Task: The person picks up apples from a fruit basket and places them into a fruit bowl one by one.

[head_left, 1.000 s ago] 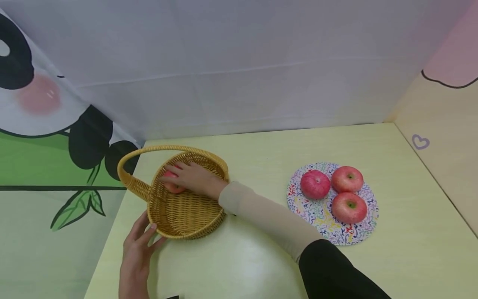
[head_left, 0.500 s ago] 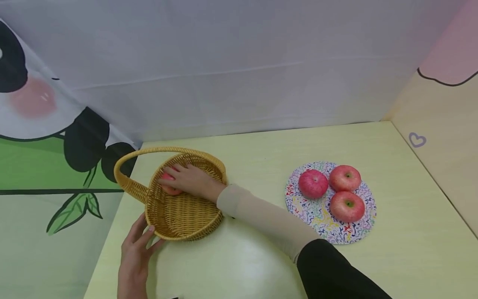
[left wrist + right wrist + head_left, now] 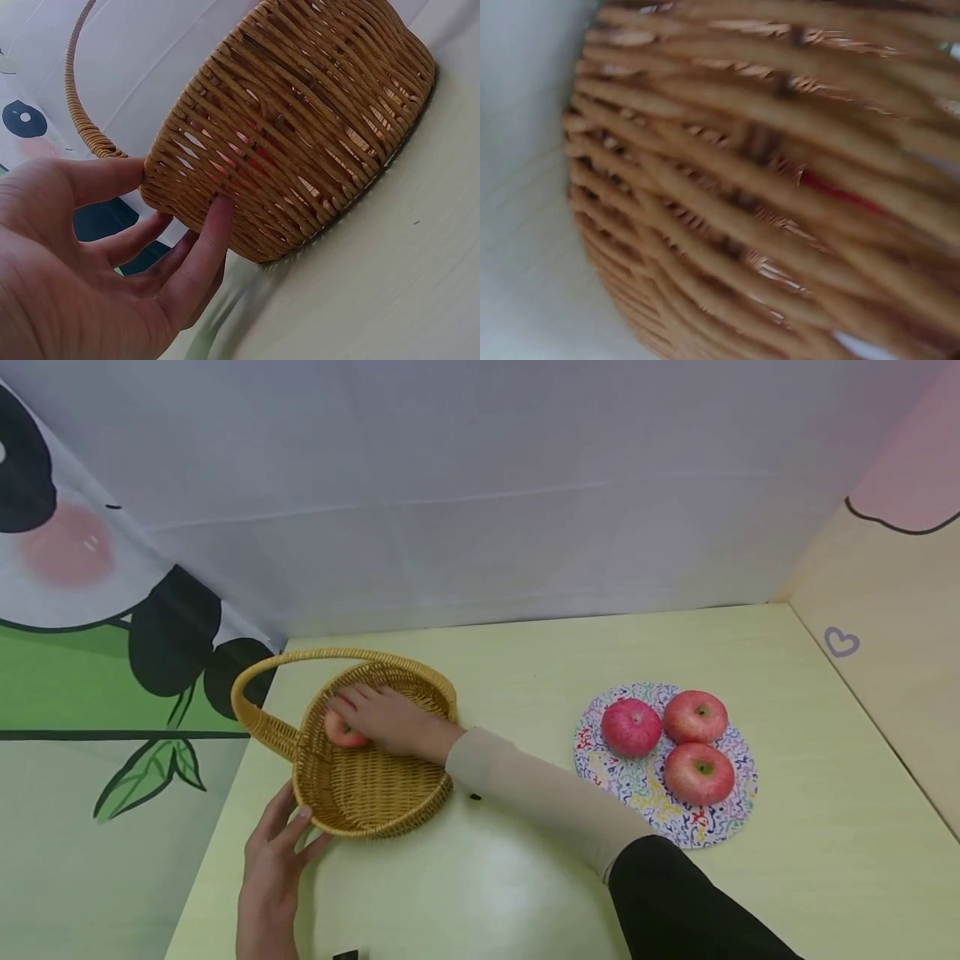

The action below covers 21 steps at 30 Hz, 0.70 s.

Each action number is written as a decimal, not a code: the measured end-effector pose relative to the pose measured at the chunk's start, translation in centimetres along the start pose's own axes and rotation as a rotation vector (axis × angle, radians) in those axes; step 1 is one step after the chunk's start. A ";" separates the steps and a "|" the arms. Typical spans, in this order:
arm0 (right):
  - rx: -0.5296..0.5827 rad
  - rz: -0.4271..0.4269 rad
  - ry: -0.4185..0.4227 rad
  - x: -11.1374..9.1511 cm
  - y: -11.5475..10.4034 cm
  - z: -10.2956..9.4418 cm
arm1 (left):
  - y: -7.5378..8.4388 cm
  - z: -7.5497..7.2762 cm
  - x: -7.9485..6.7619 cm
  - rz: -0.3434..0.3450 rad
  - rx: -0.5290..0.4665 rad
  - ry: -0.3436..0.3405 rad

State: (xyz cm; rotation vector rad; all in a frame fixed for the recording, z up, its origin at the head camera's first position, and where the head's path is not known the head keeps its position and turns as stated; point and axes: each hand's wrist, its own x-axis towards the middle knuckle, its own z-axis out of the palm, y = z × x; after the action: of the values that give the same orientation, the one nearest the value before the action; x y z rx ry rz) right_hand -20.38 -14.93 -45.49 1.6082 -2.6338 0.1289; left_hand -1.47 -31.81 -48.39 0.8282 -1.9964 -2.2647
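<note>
A wicker basket (image 3: 378, 797) with a tall arched handle (image 3: 258, 720) stands on the left part of the table. Inside it, by the left wall, lies a red apple (image 3: 341, 731). My right hand (image 3: 393, 720) reaches over the basket's right rim, its fingers beside and partly over the apple. From outside at the near left, my left hand (image 3: 272, 868) touches the basket; in the left wrist view, extended fingertips of the left hand (image 3: 105, 255) meet the rim and woven wall. The right wrist view shows blurred basket weave (image 3: 727, 195), the right hand being hidden there.
On the right, a round colourful patterned mat (image 3: 630, 797) bears three red fruits: a darker pink-red one (image 3: 632, 727) and two apples (image 3: 700, 774). A white cloth (image 3: 465, 552) backs the table. A small dark object (image 3: 347, 955) shows at the bottom edge.
The right hand's fingers have drawn back from over the apple toward the upper right, so more of the apple shows. The left hand stays at the basket's side.
</note>
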 end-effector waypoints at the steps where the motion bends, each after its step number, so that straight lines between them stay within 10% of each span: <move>1: 0.019 -0.002 0.001 -0.1 0.0 -0.1 | 0.0 0.0 0.0 0.000 0.001 0.000; 21: 0.487 0.087 0.088 -4.4 -1.8 -2.6 | -0.2 -0.2 -0.2 0.024 -0.002 -0.025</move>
State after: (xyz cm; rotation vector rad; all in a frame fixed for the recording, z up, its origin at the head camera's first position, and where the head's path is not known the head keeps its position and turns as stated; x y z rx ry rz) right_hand -16.71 -11.57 -43.19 1.5469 -2.7434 0.8832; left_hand -1.20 -31.89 -48.48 0.7749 -2.0027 -2.2752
